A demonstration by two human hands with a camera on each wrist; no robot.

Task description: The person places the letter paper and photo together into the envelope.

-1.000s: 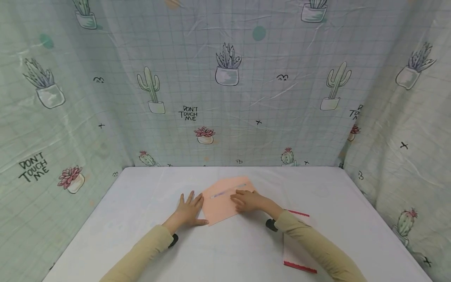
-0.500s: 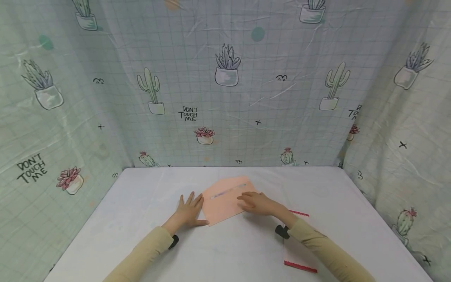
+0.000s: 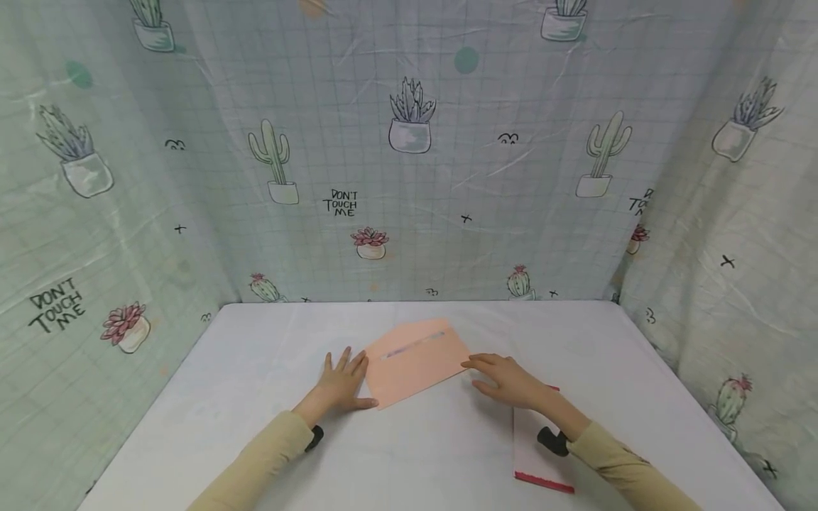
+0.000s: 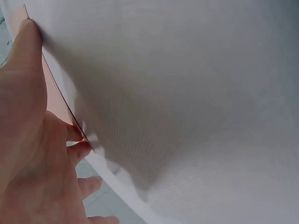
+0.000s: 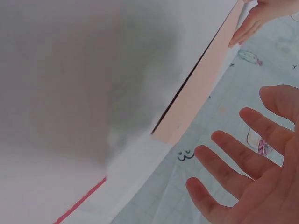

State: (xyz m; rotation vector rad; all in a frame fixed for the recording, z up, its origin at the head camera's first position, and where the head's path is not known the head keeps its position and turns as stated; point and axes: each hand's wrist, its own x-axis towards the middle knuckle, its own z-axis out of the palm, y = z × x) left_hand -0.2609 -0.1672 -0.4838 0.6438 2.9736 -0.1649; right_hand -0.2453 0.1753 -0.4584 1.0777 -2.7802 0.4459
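Note:
A peach-coloured envelope (image 3: 418,365) lies slanted on the white table, with a narrow shiny strip (image 3: 412,345) across its upper part. At its left edge my left hand (image 3: 343,383) rests with spread fingers, and its fingertips and thumb touch the paper. In the left wrist view the thumb (image 4: 29,46) is against the envelope's edge. My right hand (image 3: 508,381) is by the envelope's right corner with fingers loosely extended, holding nothing. The right wrist view shows those fingers (image 5: 229,149) spread and apart from the envelope (image 5: 201,88).
A flat white piece with red ends (image 3: 540,454) lies on the table (image 3: 396,468) at the right, partly beneath my right forearm. A cloth printed with cacti (image 3: 409,184) hangs along the back and both sides. Each wrist wears a black device (image 3: 553,441).
My right hand has slid rightward off the envelope's face to its right corner, uncovering the strip and the right side. My left hand and the envelope have stayed in place.

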